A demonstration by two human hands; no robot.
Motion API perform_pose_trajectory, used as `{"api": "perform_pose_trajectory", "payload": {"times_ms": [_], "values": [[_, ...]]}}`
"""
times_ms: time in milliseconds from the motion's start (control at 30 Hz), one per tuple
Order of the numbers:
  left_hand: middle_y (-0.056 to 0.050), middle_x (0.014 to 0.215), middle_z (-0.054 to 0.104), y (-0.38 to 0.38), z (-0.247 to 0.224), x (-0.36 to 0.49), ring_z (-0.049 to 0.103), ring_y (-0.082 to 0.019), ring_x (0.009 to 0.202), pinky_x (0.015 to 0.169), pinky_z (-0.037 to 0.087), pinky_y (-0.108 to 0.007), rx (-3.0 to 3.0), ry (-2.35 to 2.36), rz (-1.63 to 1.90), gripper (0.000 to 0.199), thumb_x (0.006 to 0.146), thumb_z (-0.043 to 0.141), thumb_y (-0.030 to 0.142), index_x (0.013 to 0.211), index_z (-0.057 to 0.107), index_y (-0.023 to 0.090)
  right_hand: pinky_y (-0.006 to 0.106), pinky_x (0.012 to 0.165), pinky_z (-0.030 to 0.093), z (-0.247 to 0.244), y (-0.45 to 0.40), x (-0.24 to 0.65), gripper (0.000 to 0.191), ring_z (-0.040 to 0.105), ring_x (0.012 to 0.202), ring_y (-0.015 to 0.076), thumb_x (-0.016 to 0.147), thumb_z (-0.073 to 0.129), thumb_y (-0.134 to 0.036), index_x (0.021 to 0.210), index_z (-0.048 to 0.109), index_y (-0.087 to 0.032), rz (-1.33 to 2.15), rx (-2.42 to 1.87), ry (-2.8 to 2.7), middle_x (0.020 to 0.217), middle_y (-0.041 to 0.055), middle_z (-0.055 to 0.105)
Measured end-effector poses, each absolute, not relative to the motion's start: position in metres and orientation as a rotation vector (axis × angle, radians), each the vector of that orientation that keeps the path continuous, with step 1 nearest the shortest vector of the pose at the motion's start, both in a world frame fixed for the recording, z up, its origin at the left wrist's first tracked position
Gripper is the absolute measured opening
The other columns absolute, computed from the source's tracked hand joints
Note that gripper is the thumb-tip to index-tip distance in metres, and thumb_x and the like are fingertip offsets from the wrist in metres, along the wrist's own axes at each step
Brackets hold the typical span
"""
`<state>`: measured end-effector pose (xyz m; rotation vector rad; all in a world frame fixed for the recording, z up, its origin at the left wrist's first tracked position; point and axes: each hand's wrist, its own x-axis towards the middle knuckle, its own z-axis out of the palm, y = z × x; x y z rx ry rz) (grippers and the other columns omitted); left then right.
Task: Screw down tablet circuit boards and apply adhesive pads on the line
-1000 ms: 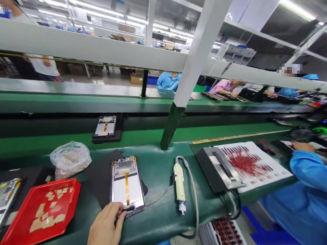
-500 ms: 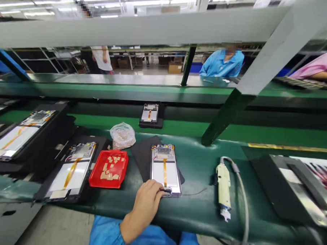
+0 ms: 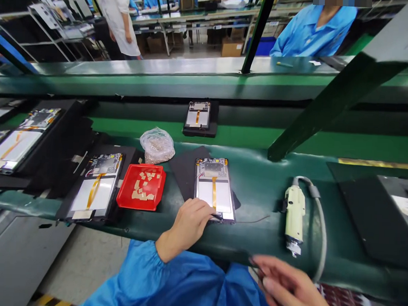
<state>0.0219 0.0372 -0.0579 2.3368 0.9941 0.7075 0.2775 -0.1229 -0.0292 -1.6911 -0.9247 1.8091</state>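
An opened tablet [image 3: 205, 193] lies on a dark sheet [image 3: 183, 172], showing its circuit board, white battery and an orange ribbon cable [image 3: 214, 194]. My left hand [image 3: 190, 222] is at its near edge, fingers pinched on a small black part [image 3: 216, 216]. From that edge a thin dark wire [image 3: 253, 221] runs right across the green mat. My right hand [image 3: 291, 283], blurred, is low at the right with its fingers curled together. Something thin and dark shows at its fingertips, too smeared to name.
A red tray [image 3: 122, 197] with small beige pieces stands left, below a clear bag [image 3: 157, 146] of tiny parts. Further left lie more opened tablets [image 3: 96, 189]. An electric screwdriver [image 3: 294, 215] with a grey cable lies right. A slanted green post [image 3: 327, 111] rises behind it.
My right hand has come into view at the lower right. The view has tilted downward. My left hand keeps its pinch at the tablet's near edge.
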Motion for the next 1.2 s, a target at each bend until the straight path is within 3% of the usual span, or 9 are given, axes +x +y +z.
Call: {"api": "perform_pose_trajectory", "payload": {"times_ms": [67,200,267,400,567,633,733,933,1200], "values": [[-0.005,0.097,0.075,0.038,-0.06,0.021,0.065,-0.019,0.09,0.081,0.048,-0.034,2.338,0.991,0.727,0.018,0.102,0.053,0.018,0.103,0.072,0.019,0.023,0.037,0.046,-0.02,-0.091,0.26,0.06,0.058,0.044,0.0142,0.088,0.066,-0.06,0.134,0.054,-0.023,1.741,-1.569,-0.896,0.069,-0.0005,0.063],[-0.006,0.095,0.074,0.04,-0.064,0.019,0.065,-0.019,0.089,0.082,0.048,-0.034,2.288,0.994,0.769,0.016,0.102,0.055,0.021,0.101,0.07,0.018,0.017,0.035,0.037,-0.018,-0.049,0.232,0.036,0.05,0.039,0.0077,0.089,0.071,-0.05,0.105,0.064,-0.019,1.679,-1.44,-0.843,0.07,0.0012,0.066],[-0.005,0.094,0.074,0.041,-0.065,0.019,0.065,-0.018,0.089,0.082,0.048,-0.033,2.269,1.002,0.778,0.015,0.102,0.055,0.021,0.1,0.07,0.019,0.02,0.039,0.043,-0.021,-0.042,0.227,0.032,0.054,0.045,0.0099,0.09,0.07,-0.047,0.101,0.068,-0.016,1.738,-1.347,-0.727,0.071,0.0042,0.068],[-0.005,0.094,0.073,0.042,-0.064,0.018,0.065,-0.018,0.088,0.081,0.047,-0.033,2.265,0.979,0.775,0.014,0.102,0.055,0.02,0.099,0.069,0.018,0.031,0.062,0.058,-0.027,-0.039,0.227,0.04,0.069,0.073,0.0189,0.083,0.079,-0.036,0.119,0.072,-0.019,1.719,-1.169,-0.567,0.097,0.0106,0.074],[-0.004,0.092,0.073,0.042,-0.064,0.017,0.064,-0.018,0.086,0.079,0.047,-0.032,2.243,0.954,0.807,0.01,0.1,0.058,0.019,0.098,0.068,0.018,0.029,0.057,0.056,-0.042,-0.039,0.223,0.02,0.067,0.066,0.0172,0.088,0.075,-0.028,0.107,0.077,-0.022,1.259,-1.292,-0.928,0.083,0.006,0.073],[-0.004,0.092,0.073,0.043,-0.065,0.017,0.065,-0.018,0.086,0.08,0.048,-0.032,2.24,0.955,0.828,0.008,0.099,0.06,0.018,0.098,0.068,0.018,0.032,0.069,0.061,-0.046,-0.038,0.22,0.014,0.071,0.078,0.0202,0.09,0.072,-0.024,0.102,0.079,-0.023,1.01,-1.338,-1.205,0.091,0.0077,0.075],[-0.004,0.092,0.073,0.043,-0.066,0.017,0.065,-0.018,0.086,0.08,0.048,-0.033,2.232,0.953,0.841,0.006,0.098,0.062,0.018,0.096,0.068,0.017,0.034,0.086,0.061,-0.051,-0.037,0.216,0.019,0.073,0.094,0.0212,0.09,0.071,-0.018,0.107,0.077,-0.025,0.76,-1.379,-1.417,0.104,0.0067,0.076],[-0.004,0.092,0.074,0.042,-0.064,0.018,0.066,-0.018,0.086,0.08,0.05,-0.032,2.202,0.963,0.81,0.003,0.096,0.065,0.018,0.095,0.067,0.017,0.025,0.086,0.061,-0.057,-0.035,0.211,0.022,0.075,0.088,0.0158,0.089,0.073,-0.014,0.106,0.071,-0.026,0.64,-1.41,-1.446,0.1,0.0012,0.078],[-0.003,0.089,0.074,0.043,-0.061,0.019,0.066,-0.017,0.083,0.079,0.05,-0.032,2.186,0.971,0.818,0.004,0.096,0.065,0.018,0.093,0.067,0.018,0.025,0.087,0.062,-0.063,-0.034,0.209,0.025,0.076,0.089,0.0157,0.088,0.073,-0.009,0.107,0.072,-0.025,0.642,-1.332,-1.398,0.1,0.0015,0.078]]}}
